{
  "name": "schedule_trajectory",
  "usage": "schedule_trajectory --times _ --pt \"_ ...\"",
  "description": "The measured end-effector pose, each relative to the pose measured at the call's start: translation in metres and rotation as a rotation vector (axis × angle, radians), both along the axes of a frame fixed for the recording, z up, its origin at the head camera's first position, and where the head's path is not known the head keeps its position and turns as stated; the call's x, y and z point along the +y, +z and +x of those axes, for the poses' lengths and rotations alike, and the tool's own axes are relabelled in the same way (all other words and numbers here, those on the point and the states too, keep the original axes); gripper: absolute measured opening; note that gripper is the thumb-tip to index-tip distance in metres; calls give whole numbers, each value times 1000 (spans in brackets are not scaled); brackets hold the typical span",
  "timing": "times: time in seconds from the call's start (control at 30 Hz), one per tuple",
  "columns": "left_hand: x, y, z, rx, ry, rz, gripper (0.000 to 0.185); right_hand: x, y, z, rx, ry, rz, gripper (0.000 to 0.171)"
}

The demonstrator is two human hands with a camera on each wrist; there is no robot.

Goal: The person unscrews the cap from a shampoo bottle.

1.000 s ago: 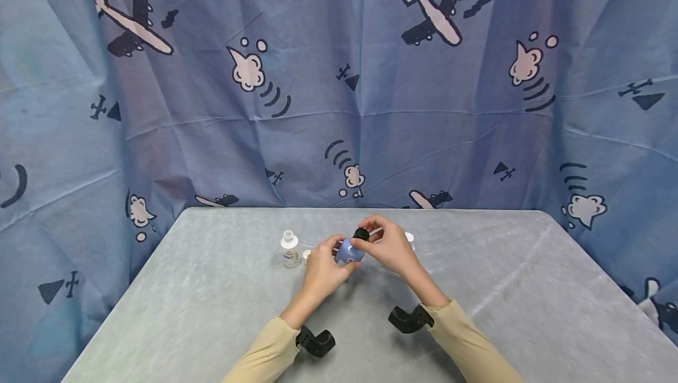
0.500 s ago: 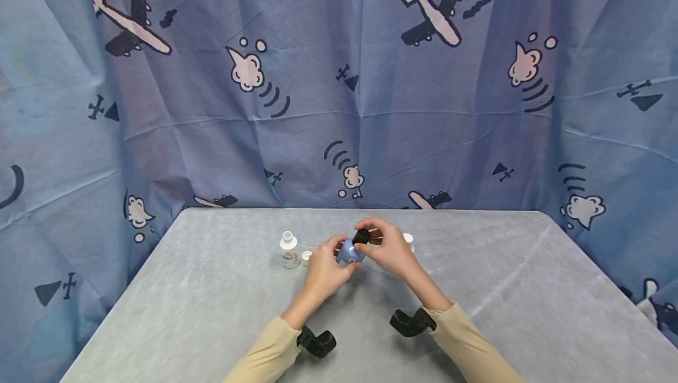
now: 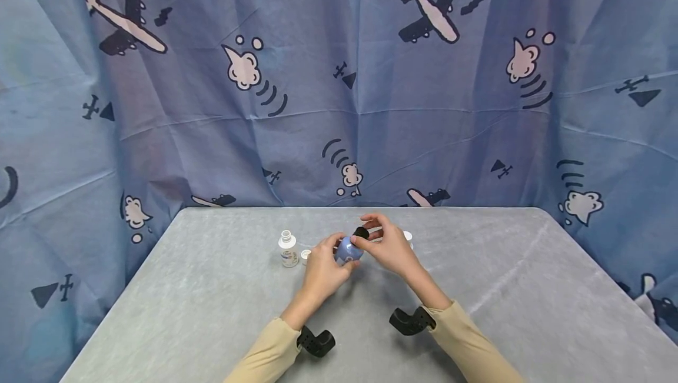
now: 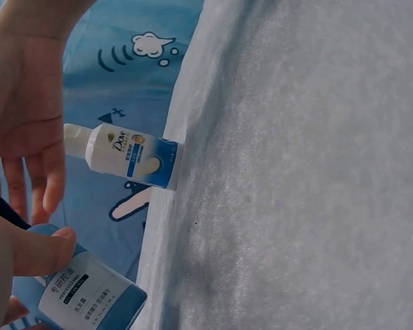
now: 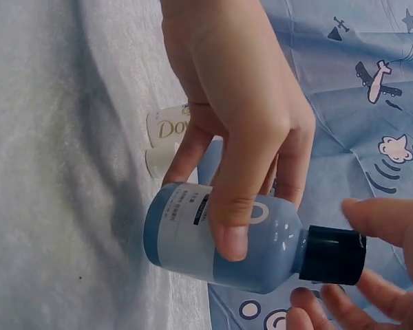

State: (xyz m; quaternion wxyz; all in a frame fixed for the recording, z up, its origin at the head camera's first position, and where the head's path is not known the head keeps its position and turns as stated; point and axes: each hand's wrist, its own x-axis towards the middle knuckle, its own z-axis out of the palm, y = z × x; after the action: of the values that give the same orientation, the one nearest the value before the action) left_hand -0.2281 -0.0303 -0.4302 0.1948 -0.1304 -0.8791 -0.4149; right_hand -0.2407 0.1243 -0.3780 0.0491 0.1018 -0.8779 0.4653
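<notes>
Both hands meet above the desk point(image 3: 477, 289). Left hand point(image 3: 323, 268) is wrapped round the body of a blue bottle point(image 5: 220, 237), thumb across its front and fingers curled behind, holding it tilted just off the surface. Right hand point(image 3: 389, 247) sits at the bottle's neck, fingertips point(image 5: 372, 213) closed loosely about the black cap point(image 5: 332, 256). Just left of the left hand stands an open white bottle point(image 3: 288, 249), its small white cap point(image 3: 305, 255) beside it. Beyond the right hand stands a second white bottle point(image 4: 127, 155), upright, near the desk's far edge.
</notes>
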Motion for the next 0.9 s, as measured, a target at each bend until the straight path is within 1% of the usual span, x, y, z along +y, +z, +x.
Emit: schedule_trajectory --times 0.07,0.13,0.27,0.47,0.7,0.8,0.9 --pt "0 0 0 15 1 -15 51 0 0 0 -33 -27 5 45" --pt "1 0 0 28 4 -25 52 0 1 0 -45 -37 17 41" --pt "2 0 0 30 -3 -20 53 1 0 0 -22 -19 21 33" --pt "1 -2 -1 -15 -39 34 51 4 0 3 49 50 17 32" --pt "-1 -6 -1 -78 -105 73 47 4 -2 5 96 116 -21 33" --pt "-2 -6 -2 -91 -116 90 48 4 -2 4 99 142 -32 35" --pt "-2 -6 -3 -97 -116 99 49 5 -1 4 77 161 -32 36"
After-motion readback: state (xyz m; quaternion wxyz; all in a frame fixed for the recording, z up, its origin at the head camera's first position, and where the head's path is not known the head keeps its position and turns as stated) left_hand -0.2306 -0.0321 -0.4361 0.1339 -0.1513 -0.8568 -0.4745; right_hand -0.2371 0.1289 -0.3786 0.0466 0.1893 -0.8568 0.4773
